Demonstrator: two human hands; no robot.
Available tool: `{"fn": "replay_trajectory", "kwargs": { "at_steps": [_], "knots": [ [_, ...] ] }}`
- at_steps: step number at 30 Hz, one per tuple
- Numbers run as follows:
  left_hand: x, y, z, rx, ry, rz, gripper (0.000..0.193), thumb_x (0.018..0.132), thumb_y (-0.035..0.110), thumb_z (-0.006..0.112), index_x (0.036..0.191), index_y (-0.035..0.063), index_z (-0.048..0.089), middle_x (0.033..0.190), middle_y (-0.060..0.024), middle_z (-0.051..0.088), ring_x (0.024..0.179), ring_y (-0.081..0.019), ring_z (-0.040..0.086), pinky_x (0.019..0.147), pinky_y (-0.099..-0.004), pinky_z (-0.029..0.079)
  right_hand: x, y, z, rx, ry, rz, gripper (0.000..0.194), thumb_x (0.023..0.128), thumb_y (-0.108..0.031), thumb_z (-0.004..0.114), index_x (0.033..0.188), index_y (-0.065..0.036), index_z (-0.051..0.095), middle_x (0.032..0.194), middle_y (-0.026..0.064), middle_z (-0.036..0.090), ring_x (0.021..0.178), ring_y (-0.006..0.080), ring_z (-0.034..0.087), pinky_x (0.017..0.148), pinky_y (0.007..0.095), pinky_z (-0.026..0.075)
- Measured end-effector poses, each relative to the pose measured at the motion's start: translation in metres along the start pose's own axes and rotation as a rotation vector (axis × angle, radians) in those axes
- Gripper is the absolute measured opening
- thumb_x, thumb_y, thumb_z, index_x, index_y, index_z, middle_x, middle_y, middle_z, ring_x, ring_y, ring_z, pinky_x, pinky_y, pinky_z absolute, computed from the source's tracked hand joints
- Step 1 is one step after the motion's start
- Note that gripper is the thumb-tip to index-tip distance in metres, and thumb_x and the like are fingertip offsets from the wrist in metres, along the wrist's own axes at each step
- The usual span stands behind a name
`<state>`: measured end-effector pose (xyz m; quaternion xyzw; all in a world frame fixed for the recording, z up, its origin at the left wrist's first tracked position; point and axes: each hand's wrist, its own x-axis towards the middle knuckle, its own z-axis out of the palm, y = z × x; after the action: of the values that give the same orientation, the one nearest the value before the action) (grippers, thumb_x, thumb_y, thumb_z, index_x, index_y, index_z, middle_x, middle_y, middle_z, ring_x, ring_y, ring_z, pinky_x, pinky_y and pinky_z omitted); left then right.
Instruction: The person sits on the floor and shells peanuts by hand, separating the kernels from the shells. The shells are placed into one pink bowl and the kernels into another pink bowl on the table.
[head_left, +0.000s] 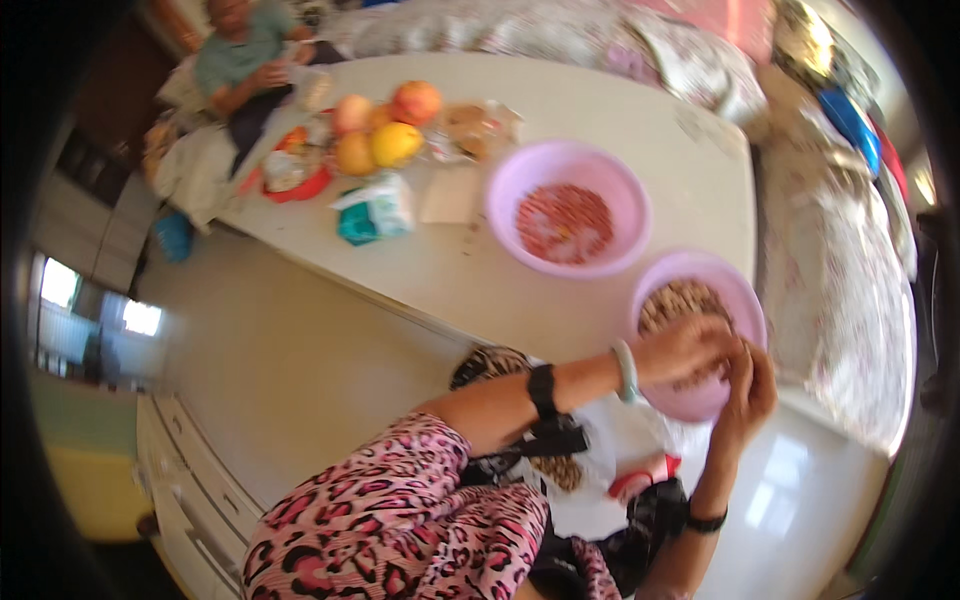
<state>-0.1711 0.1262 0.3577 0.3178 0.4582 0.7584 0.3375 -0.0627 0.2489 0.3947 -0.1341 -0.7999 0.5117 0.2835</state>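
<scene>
My left hand (690, 346), with a pale bangle at the wrist, and my right hand (750, 386) meet over a smaller pink plastic bowl (739, 289). The fingertips of both are pinched close together at the bowl's right side; blur and the fingers hide anything between them. Unshelled peanuts (679, 300) lie in this bowl, partly behind my left hand. Touching it or very near, up and to the left, stands a larger pink plastic bowl (510, 229) with shelled, reddish peanuts (566, 225) at its bottom.
The white table (420, 274) also bears round fruits (397, 144), a red tray (300, 193), a green-and-white packet (375, 214) and a clear bag of food (472, 131). A person (247, 64) sits at its far left end. Cloth-covered seating (832, 300) borders the right side. More peanuts (559, 472) lie below the table edge.
</scene>
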Motion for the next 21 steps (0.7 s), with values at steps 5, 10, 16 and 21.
{"fn": "replay_trajectory", "kwargs": {
  "at_steps": [5,10,16,21],
  "knots": [
    [0.004,-0.002,-0.007,0.281,0.064,0.022,0.029,0.109,0.030,0.060,0.112,0.0026,0.070,0.089,0.0011,0.067,0.077,-0.0024,0.059,0.062,-0.0195,0.048,0.008,0.000,-0.005,-0.217,-0.061,-0.091,0.020,0.097,0.003,0.063,0.114,0.001,0.074,0.098,0.0068,0.072,0.083,0.0107,0.065,0.074,0.0241,0.053],
    [-0.001,0.014,-0.008,0.215,0.027,0.028,0.021,0.109,0.021,0.054,0.100,0.0053,0.065,0.075,0.0055,0.054,0.066,-0.0010,0.046,0.056,-0.0195,0.037,0.007,-0.010,0.007,0.083,-0.025,0.058,0.014,0.101,-0.003,0.065,0.110,0.001,0.075,0.088,0.0019,0.069,0.073,0.0058,0.061,0.067,0.0227,0.050],
    [-0.003,0.026,-0.006,-0.076,0.041,-0.245,0.029,0.108,0.025,0.047,0.090,0.0064,0.061,0.071,0.0008,0.054,0.059,-0.0035,0.046,0.049,-0.0217,0.035,0.011,-0.018,0.006,-0.411,0.001,-0.347,0.018,0.092,0.002,0.070,0.108,-0.005,0.075,0.093,0.0073,0.072,0.072,0.0149,0.068,0.067,0.0281,0.055],
    [-0.004,0.032,-0.002,-0.282,0.043,-0.340,0.034,0.109,0.031,0.043,0.088,0.0083,0.058,0.071,0.0014,0.052,0.054,-0.0050,0.043,0.045,-0.0225,0.032,0.010,-0.021,0.008,-0.489,0.001,-0.463,0.021,0.088,0.004,0.073,0.107,-0.005,0.074,0.095,0.0069,0.070,0.073,0.0173,0.069,0.066,0.0292,0.056]
  ]
}}
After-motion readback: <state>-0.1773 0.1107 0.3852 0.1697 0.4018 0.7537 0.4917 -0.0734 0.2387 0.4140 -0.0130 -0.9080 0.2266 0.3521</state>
